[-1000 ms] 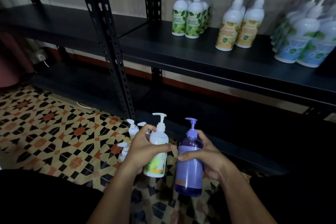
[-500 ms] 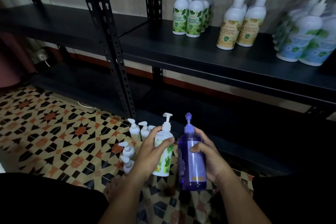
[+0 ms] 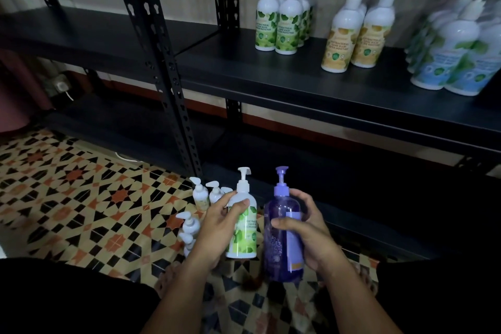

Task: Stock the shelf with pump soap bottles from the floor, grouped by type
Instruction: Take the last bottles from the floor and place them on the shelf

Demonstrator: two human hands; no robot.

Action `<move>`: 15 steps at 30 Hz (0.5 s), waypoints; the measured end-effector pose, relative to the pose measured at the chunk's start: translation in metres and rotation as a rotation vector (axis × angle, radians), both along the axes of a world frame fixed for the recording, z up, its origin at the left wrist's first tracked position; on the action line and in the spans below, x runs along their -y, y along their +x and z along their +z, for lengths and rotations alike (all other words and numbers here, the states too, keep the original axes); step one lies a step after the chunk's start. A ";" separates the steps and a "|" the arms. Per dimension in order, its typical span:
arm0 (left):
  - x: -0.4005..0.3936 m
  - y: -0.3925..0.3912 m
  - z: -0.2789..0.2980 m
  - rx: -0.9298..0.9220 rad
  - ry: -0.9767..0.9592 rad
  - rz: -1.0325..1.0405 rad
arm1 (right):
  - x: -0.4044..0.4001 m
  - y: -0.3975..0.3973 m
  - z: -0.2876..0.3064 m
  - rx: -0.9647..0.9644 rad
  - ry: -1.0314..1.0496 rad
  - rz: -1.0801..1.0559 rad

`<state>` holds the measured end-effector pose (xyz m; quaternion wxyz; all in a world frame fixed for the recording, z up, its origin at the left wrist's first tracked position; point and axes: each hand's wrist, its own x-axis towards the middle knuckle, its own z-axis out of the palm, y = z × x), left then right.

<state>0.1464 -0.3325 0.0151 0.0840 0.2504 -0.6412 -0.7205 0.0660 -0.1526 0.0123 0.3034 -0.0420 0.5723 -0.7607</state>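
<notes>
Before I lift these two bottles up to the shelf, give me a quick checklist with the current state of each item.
1. Left hand grips green-label bottle: ok.
2. Right hand grips purple bottle: ok.
3. Both bottles upright: ok.
4. Matching green-label group on shelf: ok.
5. Purple group on shelf: not ok, none visible.
6. Pump heads locked: cannot tell.

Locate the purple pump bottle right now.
Head view, lower centre: the purple pump bottle is upright in the right hand, above the tiled floor, beside the green-label bottle in the left hand.
</notes>
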 end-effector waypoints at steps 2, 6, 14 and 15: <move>-0.002 0.001 0.003 0.017 0.046 0.006 | 0.000 -0.002 -0.001 0.019 -0.008 0.001; -0.003 0.004 0.004 0.022 0.110 -0.036 | 0.000 -0.002 -0.007 0.067 -0.044 -0.011; -0.004 0.003 0.005 -0.056 0.030 0.033 | -0.001 -0.001 -0.006 0.051 0.004 0.040; -0.003 0.003 0.004 -0.049 0.030 0.063 | -0.001 -0.001 -0.007 0.035 0.014 0.026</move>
